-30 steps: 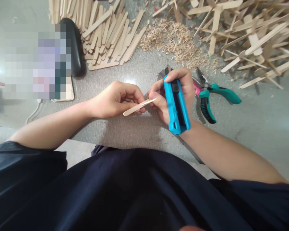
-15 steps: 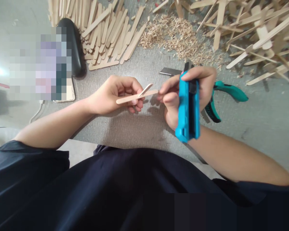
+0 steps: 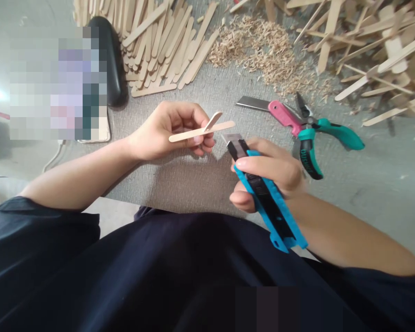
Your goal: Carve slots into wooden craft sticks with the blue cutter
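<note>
My left hand (image 3: pixel 180 127) is closed on a wooden craft stick (image 3: pixel 185 136), gripping it between thumb and fingers. A shorter stick piece (image 3: pixel 213 120) stands out at an angle from it; how the two are joined I cannot make out. Wrapped round a blue utility knife (image 3: pixel 269 198) is my right hand (image 3: pixel 276 166), its thumb along the handle. The knife's short blade (image 3: pixel 232 138) points up and left, just right of the stick's far end and apart from it. Beyond that hand lie a pink-handled folding knife (image 3: pixel 285 115) and green-and-black pliers (image 3: pixel 339 133).
Many craft sticks (image 3: pixel 173 44) lie at the back left, with a looser pile (image 3: pixel 366 41) at the back right. Wood shavings (image 3: pixel 263 48) are heaped between them. A black rounded case (image 3: pixel 107 62) stands beside a blurred-out patch at left, near a white cable (image 3: pixel 53 159).
My right hand has drawn back from the stick's end and turned the utility knife so its blade points toward the stick. The folding knife and pliers show more fully. My left hand holds on.
</note>
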A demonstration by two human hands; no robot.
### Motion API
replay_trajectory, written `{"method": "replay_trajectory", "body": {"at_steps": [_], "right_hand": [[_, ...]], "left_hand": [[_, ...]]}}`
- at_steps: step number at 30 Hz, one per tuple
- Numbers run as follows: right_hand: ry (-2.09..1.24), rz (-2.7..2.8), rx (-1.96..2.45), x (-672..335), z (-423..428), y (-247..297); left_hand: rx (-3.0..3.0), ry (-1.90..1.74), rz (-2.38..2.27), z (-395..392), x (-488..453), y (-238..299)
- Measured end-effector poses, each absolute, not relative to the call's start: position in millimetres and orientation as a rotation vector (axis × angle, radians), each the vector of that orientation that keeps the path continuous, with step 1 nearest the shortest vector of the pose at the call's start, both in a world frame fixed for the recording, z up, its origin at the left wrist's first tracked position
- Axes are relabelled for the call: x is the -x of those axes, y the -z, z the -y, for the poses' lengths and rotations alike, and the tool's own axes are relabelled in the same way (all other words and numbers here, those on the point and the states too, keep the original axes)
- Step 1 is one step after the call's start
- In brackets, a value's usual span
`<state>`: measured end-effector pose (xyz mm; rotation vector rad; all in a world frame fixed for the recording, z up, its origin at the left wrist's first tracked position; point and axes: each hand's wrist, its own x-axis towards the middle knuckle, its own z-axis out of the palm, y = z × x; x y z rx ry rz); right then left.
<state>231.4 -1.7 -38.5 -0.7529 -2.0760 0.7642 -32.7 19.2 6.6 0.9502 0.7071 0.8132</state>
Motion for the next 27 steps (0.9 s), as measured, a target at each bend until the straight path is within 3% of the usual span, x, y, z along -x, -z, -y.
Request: {"method": "replay_trajectory", "body": {"at_steps": [4, 27], "right_hand": [[-0.442, 1.902, 0.434, -218.1, -4.9, 16.9], [-0.297, 1.998, 0.475, -208.2, -8.9, 20.3]], "left_hand": [[-0.935, -0.805, -0.721, -18.7, 32.6, -8.0], [-1.012, -0.863, -0.713, -20.1, 31.4, -0.8]]}}
